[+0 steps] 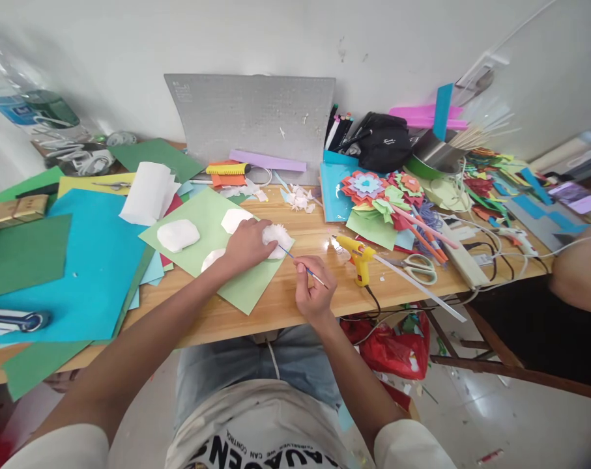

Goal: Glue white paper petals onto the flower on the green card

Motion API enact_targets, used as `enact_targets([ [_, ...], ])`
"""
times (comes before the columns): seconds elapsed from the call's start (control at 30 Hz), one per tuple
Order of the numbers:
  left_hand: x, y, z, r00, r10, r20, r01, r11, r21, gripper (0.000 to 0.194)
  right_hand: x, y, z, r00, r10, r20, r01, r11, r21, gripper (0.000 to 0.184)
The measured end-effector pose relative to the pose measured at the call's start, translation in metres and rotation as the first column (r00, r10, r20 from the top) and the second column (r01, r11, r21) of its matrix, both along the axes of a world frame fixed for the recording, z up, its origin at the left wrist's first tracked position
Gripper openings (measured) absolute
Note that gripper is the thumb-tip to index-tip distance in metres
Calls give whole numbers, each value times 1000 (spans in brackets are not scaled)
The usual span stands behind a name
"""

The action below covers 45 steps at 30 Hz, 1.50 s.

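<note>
A white fringed paper piece [274, 240] lies near the right corner of a light green paper sheet [249, 286]. My left hand [246, 246] rests over the sheet, its thumb and fingers pressing on the fringed piece. Pinched in my right hand [315, 288] is a thin blue-handled paintbrush [289, 253], its tip touching the fringed piece. Other white paper pieces share the sheet: a rounded one [178, 234] at the left, one [234, 220] behind my left hand, and one [212, 259] partly under my wrist.
A yellow glue gun [358, 257] and scissors [419, 268] lie to the right, beside paper flowers [368, 187]. A white paper stack [149, 192] and blue sheets [94, 260] cover the left. A grey cutting mat [251, 117] leans on the wall. Another person's arm [581, 267] is at far right.
</note>
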<state>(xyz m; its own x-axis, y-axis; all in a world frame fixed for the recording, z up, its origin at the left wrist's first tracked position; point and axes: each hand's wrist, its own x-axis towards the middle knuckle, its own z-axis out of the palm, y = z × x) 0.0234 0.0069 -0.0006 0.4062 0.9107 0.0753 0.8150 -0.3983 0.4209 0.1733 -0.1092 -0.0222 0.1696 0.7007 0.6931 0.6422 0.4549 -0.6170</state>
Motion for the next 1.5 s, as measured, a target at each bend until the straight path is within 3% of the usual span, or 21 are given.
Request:
enact_targets([
  [0.37,0,3,3,998,-12,56,15,999,-43,49,2,4,1,999,5,-34,-8,996,-86,19],
  [0.77,-1,1,8,996,12,94,-6,998,-66,50,3,-1,-3,996,-30,-88,27,999,-31,16],
  [0.87,-4,1,16,995,26,94,-18,996,-82,52,3,-1,-2,991,-59,-121,55,998,-35,17],
  [1.0,0,19,38,993,34,110,-40,998,49,49,3,-2,-2,982,-96,-163,93,995,-27,16],
  [1.13,33,57,54,990,-120,75,115,991,63,29,3,-2,-1,980,-102,-168,97,995,-36,17],
  [1.3,78,89,40,990,-73,-121,71,997,-28,24,3,-3,-2,980,-101,-172,103,995,4,16],
  [1.5,91,97,16,988,-2,-157,5,1000,20,24,4,-5,-1,982,-92,-166,97,995,22,15],
])
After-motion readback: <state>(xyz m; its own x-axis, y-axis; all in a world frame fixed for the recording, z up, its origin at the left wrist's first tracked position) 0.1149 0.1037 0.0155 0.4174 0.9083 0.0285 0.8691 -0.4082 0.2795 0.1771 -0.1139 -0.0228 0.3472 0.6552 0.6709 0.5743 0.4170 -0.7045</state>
